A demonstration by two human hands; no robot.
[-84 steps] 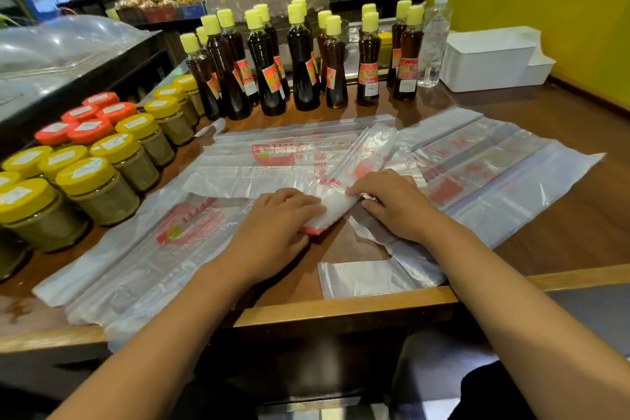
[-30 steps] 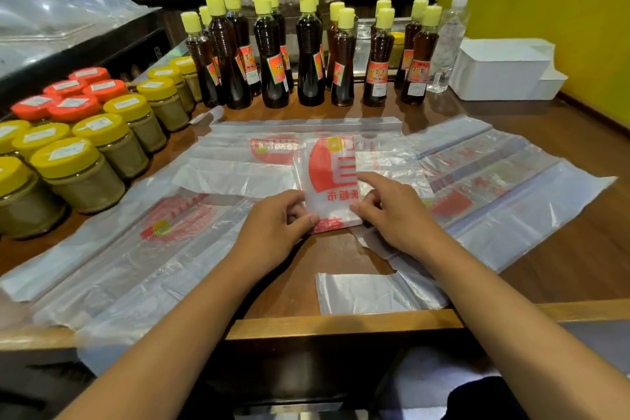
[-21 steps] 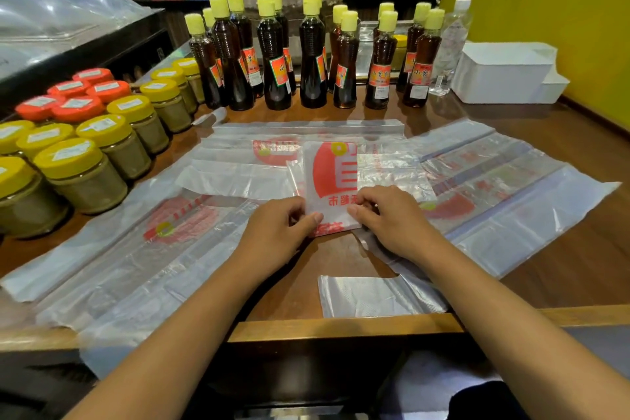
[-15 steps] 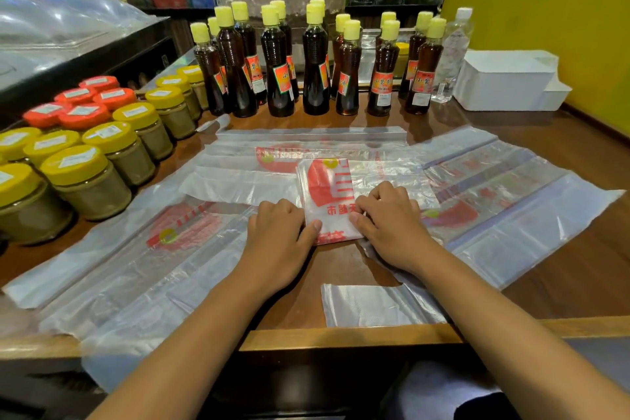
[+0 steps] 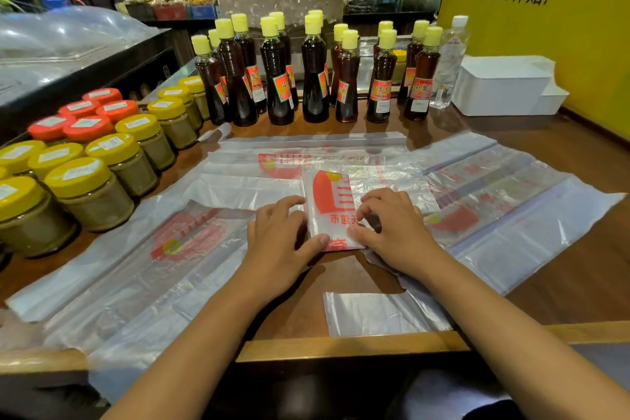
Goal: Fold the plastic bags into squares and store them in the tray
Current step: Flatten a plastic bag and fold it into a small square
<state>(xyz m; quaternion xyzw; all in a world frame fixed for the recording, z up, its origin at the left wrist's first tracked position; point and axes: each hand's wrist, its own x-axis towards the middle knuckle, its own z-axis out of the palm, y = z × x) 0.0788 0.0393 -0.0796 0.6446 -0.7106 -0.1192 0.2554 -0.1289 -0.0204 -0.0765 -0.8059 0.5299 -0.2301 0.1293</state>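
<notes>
A plastic bag with red print, folded into a narrow upright rectangle (image 5: pixel 330 201), lies flat on the wooden counter (image 5: pixel 562 286) on top of other bags. My left hand (image 5: pixel 278 244) holds its left edge, with the thumb on the lower left corner. My right hand (image 5: pixel 392 232) pinches its right edge with curled fingers and thumb. Several unfolded clear bags are spread around: one to the left (image 5: pixel 136 269), one behind (image 5: pixel 306 160), one to the right (image 5: pixel 511 201). The white tray (image 5: pixel 501 89) stands at the far right by the yellow wall.
Dark sauce bottles with yellow caps (image 5: pixel 276 78) line the back of the counter. Jars with yellow and red lids (image 5: pixel 88 181) crowd the left side. A clear water bottle (image 5: pixel 450 61) stands beside the tray. A small folded clear piece (image 5: pixel 375 314) lies near the counter's front edge.
The diagonal folded strip has been turned and folded into a squarer upright packet with the red print up. Both hands have moved onto its lower side edges.
</notes>
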